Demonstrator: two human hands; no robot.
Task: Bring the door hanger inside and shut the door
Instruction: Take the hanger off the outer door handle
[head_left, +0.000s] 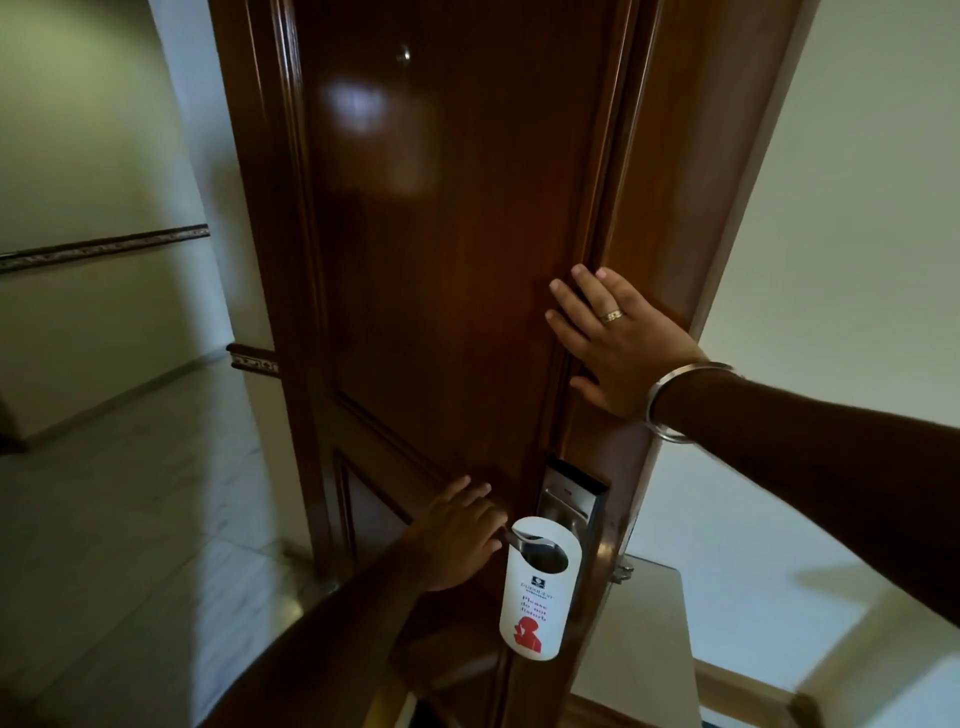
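Note:
A white door hanger (535, 608) with red print hangs from the metal lever handle (530, 543) of the dark wooden door (441, 260). My left hand (457, 535) is at the outer end of that lever, fingers curled over it, just left of the hanger. My right hand (618, 343) lies flat with fingers spread against the door's edge and the frame (691, 182) above the electronic lock plate (569, 493). It wears a ring and a metal bangle.
A corridor with a pale tiled floor (130, 493) and light walls with a dark border strip (104, 247) opens to the left. A light wall (857, 234) stands to the right of the frame. Below the lock is a pale surface (639, 649).

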